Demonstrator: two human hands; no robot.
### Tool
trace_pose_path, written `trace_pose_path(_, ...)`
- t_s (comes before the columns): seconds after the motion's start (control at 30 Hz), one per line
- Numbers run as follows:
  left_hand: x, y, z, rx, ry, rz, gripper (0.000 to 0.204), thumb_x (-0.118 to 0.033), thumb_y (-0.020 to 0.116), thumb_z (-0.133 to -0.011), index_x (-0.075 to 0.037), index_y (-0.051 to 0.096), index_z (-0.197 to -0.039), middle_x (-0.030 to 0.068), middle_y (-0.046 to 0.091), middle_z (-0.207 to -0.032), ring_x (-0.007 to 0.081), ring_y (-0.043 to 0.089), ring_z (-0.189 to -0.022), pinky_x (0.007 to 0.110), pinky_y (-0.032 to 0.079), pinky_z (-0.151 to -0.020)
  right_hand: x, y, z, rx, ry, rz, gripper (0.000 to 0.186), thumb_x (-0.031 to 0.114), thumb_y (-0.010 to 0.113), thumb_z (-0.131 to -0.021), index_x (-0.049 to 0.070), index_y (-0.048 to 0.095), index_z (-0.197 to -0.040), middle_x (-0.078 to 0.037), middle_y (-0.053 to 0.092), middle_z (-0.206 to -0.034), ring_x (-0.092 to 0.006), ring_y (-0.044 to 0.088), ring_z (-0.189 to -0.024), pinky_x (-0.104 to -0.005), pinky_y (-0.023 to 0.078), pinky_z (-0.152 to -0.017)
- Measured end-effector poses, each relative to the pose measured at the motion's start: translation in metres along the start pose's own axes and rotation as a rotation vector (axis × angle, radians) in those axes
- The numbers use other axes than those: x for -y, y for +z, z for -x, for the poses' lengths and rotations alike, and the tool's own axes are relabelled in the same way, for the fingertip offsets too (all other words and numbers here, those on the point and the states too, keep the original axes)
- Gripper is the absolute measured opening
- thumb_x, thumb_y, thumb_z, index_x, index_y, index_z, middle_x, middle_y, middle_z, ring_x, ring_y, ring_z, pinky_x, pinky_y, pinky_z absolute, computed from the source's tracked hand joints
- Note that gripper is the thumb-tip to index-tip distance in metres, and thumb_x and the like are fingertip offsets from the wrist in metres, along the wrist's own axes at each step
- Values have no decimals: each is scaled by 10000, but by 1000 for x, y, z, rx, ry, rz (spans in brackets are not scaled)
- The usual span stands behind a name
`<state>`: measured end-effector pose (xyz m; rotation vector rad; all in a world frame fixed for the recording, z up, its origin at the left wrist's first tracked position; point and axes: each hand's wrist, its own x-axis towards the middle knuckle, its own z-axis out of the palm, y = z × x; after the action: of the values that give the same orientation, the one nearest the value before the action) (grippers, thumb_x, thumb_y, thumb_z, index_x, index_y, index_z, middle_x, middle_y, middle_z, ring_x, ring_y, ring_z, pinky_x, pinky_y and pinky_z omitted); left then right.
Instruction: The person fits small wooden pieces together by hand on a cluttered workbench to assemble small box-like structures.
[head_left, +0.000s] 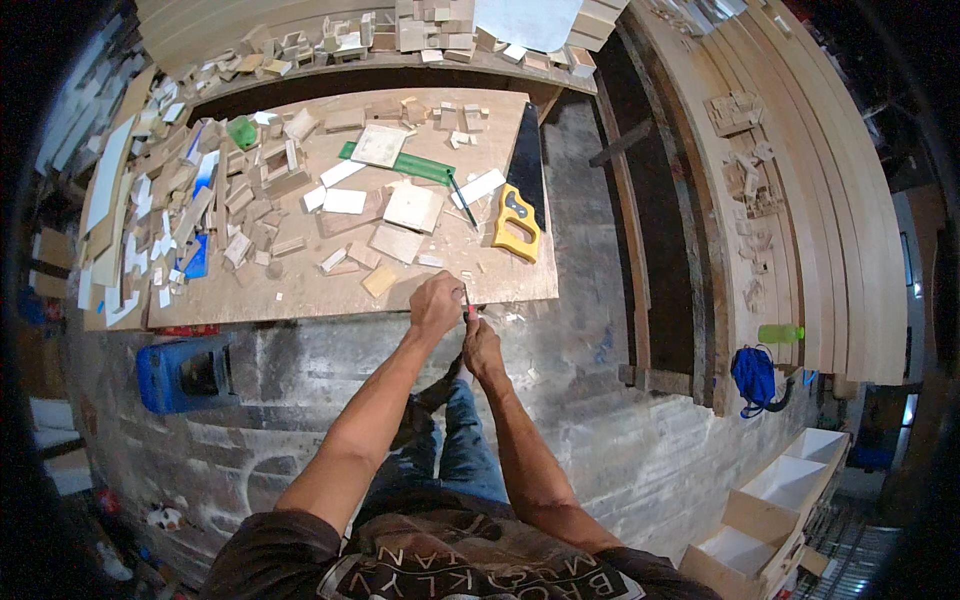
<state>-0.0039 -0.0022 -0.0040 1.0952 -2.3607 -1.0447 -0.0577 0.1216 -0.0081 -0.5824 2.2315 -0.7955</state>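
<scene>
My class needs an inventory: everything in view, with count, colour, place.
Table: one, tan, upper middle.
Wood pieces: many, pale, across table.
Handsaw: one, yellow-handled, table's right.
Strip: one, green, mid-table.
Pen: one, dark, left of handsaw.
Long boards: several, pale, far right.
Bundle: one, blue, right.
Bottle: one, green, above bundle.
Stool-like object: one, blue, left.
Drawer-like boxes: several, white-lined, lower right.
Small tool: one, partly red, table's near edge.
Jeans: one pair, blue, lower middle.
Left hand: one, bare, beside tool.
Right hand: one, bare, on tool.
</scene>
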Motion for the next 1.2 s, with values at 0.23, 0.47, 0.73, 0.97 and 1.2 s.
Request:
trace_pose_path(0.23, 3, 3, 1, -9, 73, -15, 93, -97, 611, -834, -79, 702, -828, 105, 661, -906, 367, 652, -852, 470, 522, -717, 0, -3, -7, 30, -2, 33, 539, 427, 329, -1044, -44, 591, -1036, -377, 628, -982, -570, 569, -1003, -591, 456, -867)
trace_pose_path(0.47, 7, 2, -1, 72, 41, -69, 88, -96, 607, -843, -82, 691, -822, 102, 661, -911, 370, 655, -853, 479, 525, -718, 15, -9, -1, 33, 48, 53, 545, 424, 316, -1047, -46, 592, -1039, -392, 620, -989, -572, 564, -1014, -593, 447, -887)
trace_pose_path(0.73, 12, 3, 1, -2, 77, -28, 113, -129, 617, -852, -91, 722, -872, 127, 659, -914, 377, 656, -860, 485, 525, -744, 0, 9, -2, -79, -88, 74, 519, 441, 324, -1050, -20, 562, -1032, -374, 635, -915, -573, 596, -902, -619, 472, -781)
trace_pose_path(0.97, 7, 0, 0, -15, 47, -70, 133, -138, 612, -872, -86, 734, -887, 126, 659, -924, 374, 655, -861, 479, 525, -759, -7, 16, 9, -97, -42, 78, 496, 438, 321, -1055, -2, 549, -1040, -377, 631, -859, -579, 600, -847, -628, 471, -740)
trace_pose_path(1.2, 0, -4, 6, 36, 111, -91, 169, -66, 559, -883, -49, 717, -938, 126, 644, -932, 362, 656, -887, 454, 532, -756, -12, 4, 17, -78, -33, 30, 495, 418, 370, -1055, -36, 563, -1011, -347, 650, -894, -531, 626, -883, -561, 481, -760)
